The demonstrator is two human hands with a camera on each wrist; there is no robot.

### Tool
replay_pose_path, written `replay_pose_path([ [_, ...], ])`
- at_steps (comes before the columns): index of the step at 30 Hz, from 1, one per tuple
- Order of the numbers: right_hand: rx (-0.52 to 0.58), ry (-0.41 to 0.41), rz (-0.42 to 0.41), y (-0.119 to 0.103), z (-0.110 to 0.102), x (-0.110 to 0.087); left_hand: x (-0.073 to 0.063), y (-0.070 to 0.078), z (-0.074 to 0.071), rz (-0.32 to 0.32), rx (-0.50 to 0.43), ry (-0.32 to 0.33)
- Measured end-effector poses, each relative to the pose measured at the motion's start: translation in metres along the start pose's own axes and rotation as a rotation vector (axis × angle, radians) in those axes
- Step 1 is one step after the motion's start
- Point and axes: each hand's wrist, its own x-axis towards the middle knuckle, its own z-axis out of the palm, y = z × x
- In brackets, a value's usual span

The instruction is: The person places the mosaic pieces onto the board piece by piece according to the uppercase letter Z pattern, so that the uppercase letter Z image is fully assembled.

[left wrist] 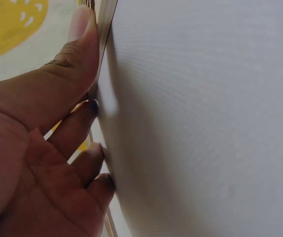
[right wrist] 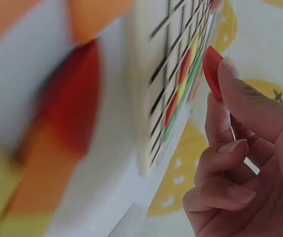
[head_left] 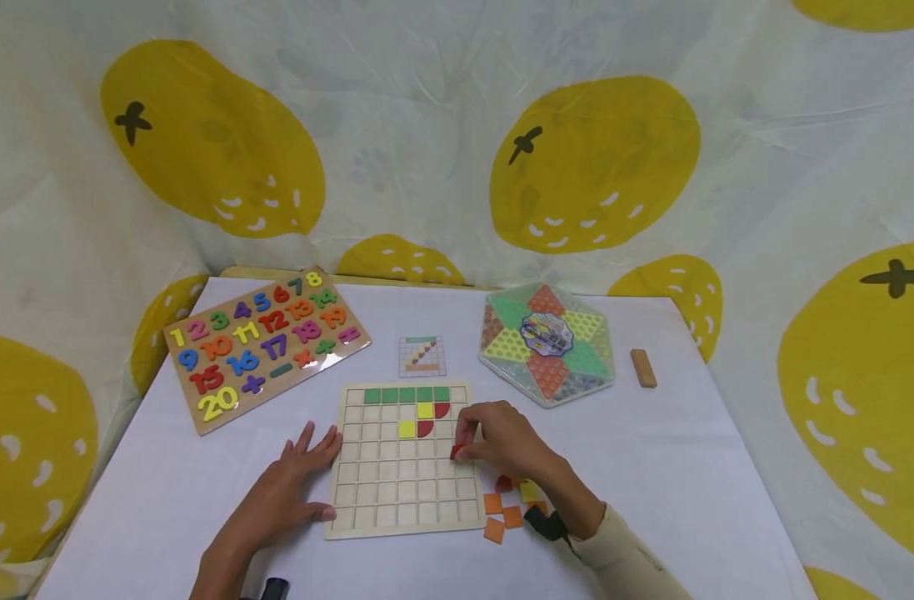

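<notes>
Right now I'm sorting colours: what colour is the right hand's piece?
The piece is red; the right wrist view shows it best.

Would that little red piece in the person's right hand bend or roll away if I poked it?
The red piece probably wouldn't bend: it looks straight and crisp-edged while pinched. It's likely light, since just a thumb and fingertip of the right hand hold it. Laid flat, it may slide rather than roll, because it looks thin.
</notes>
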Motion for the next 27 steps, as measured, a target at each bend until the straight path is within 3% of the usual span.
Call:
replay_pose_path([
  [13,-0.103,0.008,-0.054,-0.041,0.033,0.044,0.0,0.003,0.001,-0.016,0.001,-0.004],
  [27,-0.179,0.001,-0.087,-0.051,0.048,0.056,0.002,0.001,0.002,-0.011,0.017,-0.002],
])
